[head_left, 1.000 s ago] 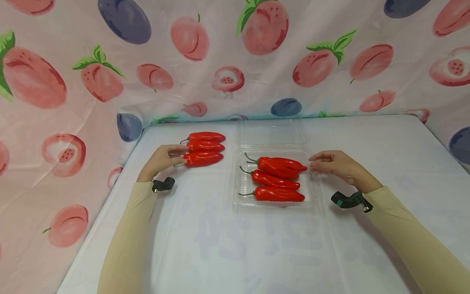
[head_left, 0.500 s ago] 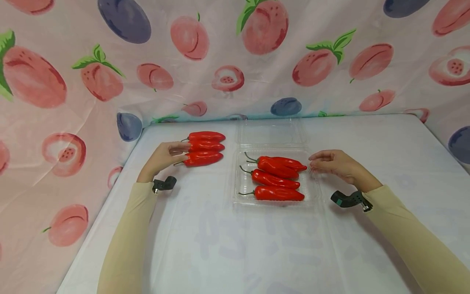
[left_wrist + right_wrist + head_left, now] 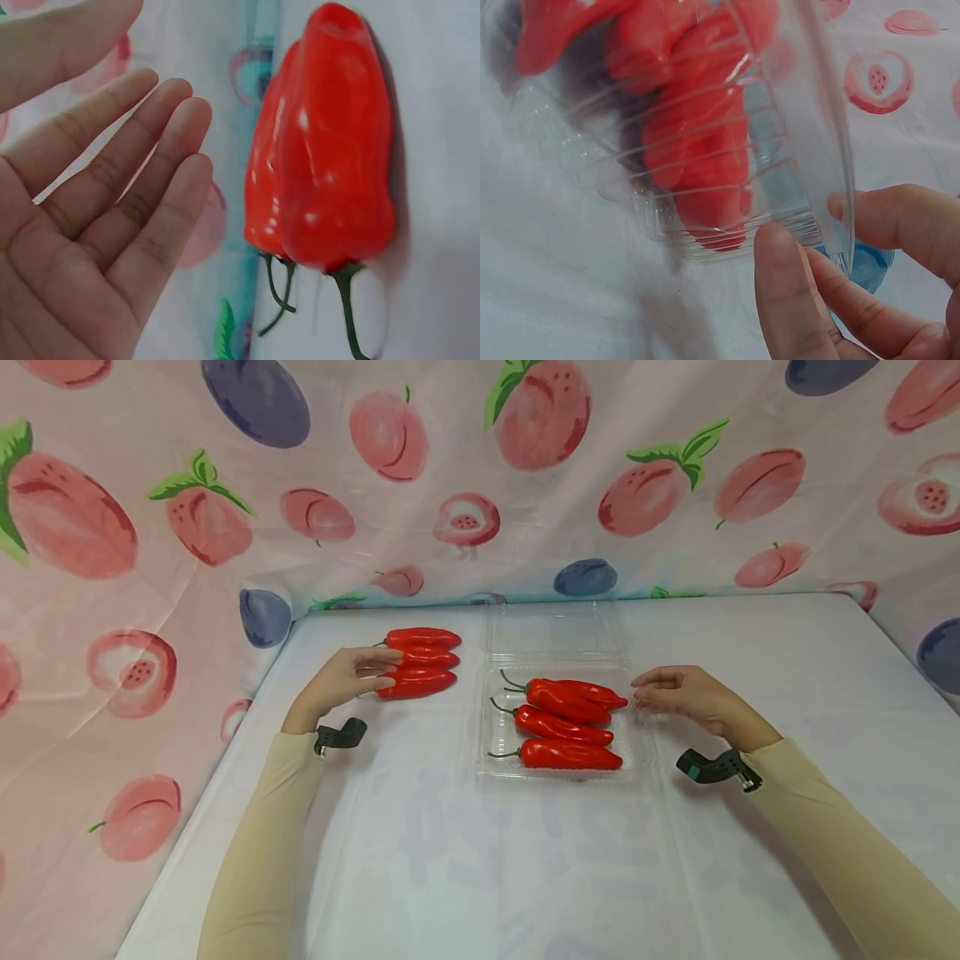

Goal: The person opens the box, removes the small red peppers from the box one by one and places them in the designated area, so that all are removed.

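Note:
Three red peppers (image 3: 423,683) lie side by side on the left of the white table, their green stems pointing left. My left hand (image 3: 337,683) hovers at their stem end with fingers extended and holds nothing; the left wrist view shows a gap between its fingers (image 3: 169,199) and the peppers (image 3: 337,150). Several more red peppers (image 3: 566,755) lie in a clear plastic clamshell container (image 3: 492,731) mid-table. At the container's right side, my right hand (image 3: 686,697) pinches the rim between thumb and fingers, as the right wrist view shows.
The container's clear lid (image 3: 555,631) lies folded back behind it. A fruit-printed cloth (image 3: 465,460) hangs behind and to the left of the table (image 3: 420,860). Dark camera mounts (image 3: 342,733) sit on both wrists.
My left hand has moved slightly right and away from me, over the stem ends of the loose peppers. The right hand and the container have stayed in place.

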Demonstrator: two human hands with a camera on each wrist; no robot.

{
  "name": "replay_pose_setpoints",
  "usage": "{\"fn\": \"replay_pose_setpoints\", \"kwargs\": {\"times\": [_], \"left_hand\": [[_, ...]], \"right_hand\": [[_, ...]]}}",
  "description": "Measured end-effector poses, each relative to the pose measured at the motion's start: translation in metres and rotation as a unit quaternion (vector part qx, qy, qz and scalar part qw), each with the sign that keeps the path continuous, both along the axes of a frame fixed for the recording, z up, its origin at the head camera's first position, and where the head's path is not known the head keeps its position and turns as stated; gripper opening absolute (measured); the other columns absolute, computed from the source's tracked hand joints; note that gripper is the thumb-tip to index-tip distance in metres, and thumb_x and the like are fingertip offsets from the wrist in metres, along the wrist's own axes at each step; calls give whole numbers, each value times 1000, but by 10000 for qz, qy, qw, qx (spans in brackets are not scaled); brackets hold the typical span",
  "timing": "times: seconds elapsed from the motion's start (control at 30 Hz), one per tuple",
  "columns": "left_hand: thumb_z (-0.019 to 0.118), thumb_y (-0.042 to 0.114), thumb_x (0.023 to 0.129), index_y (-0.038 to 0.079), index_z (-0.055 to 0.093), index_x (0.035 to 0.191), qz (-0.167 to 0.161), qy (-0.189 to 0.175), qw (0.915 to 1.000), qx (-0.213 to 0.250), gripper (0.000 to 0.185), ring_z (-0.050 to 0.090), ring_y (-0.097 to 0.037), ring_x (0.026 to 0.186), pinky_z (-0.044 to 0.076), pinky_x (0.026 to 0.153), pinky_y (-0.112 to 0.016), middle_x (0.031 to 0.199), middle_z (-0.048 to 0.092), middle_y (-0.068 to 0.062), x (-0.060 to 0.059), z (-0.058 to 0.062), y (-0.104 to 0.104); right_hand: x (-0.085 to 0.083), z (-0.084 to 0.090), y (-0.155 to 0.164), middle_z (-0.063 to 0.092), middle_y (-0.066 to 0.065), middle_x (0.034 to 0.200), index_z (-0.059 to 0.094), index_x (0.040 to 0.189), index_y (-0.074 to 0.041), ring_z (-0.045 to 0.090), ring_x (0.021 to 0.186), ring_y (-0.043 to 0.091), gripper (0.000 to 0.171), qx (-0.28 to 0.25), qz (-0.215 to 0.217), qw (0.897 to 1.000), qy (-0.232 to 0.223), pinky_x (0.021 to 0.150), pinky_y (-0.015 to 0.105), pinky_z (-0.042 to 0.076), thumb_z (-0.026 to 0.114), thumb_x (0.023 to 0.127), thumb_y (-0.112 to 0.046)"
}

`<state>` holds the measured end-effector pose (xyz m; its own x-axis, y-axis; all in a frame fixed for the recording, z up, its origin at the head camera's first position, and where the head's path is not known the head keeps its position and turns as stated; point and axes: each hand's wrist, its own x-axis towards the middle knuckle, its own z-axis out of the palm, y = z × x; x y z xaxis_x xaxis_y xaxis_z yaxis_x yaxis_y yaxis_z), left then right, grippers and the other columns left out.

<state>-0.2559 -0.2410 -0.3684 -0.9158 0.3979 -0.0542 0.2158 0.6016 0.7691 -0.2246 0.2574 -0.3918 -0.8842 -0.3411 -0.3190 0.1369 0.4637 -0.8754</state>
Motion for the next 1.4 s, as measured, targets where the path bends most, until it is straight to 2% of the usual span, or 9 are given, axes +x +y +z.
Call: {"fn": "replay_pose_setpoints", "kwargs": {"times": [0.13,0.67,0.87,1.0,1.23,1.4], "left_hand": [[67,11,86,2,55,128,-153,64,9999,35,44,57,-33,117,44,102,-46,125,59,-21,3,6,7],[68,12,85,4,56,128,-602,391,9974,-2,45,57,-33,114,43,101,-52,124,60,-19,16,29,33],[68,13,85,5,57,127,-757,470,9958,-196,44,59,-29,114,46,99,-47,124,61,-16,19,38,45],[68,13,86,5,58,127,-914,584,9940,-144,43,60,-26,114,46,100,-44,125,62,-12,20,44,54],[67,12,86,5,57,127,-1220,423,9911,321,43,61,-27,114,45,102,-43,122,63,-12,20,50,66],[68,13,85,5,57,127,-1235,340,9914,250,44,61,-25,112,46,101,-41,122,63,-13,21,53,75]], "right_hand": [[1,1,0,67,-6,97,45,129,10,65,86,4,49,-44,-9,10000,4,83,22,53,57,94,-23],[1,1,-1,67,-4,99,44,130,10,64,86,2,48,-106,11,9999,4,83,22,53,56,94,-20],[2,1,-1,67,-4,98,44,129,10,64,86,2,48,-101,26,9999,16,84,23,53,56,94,-20],[2,1,-1,67,-6,97,43,129,11,64,86,2,48,-151,16,9999,10,84,23,53,56,94,-20],[2,1,-1,67,-9,94,43,129,12,65,85,3,49,-251,11,9997,-19,82,21,53,56,94,-19],[1,0,0,67,-9,93,43,129,12,65,85,3,48,-285,14,9996,-34,82,21,53,56,94,-18]]}}
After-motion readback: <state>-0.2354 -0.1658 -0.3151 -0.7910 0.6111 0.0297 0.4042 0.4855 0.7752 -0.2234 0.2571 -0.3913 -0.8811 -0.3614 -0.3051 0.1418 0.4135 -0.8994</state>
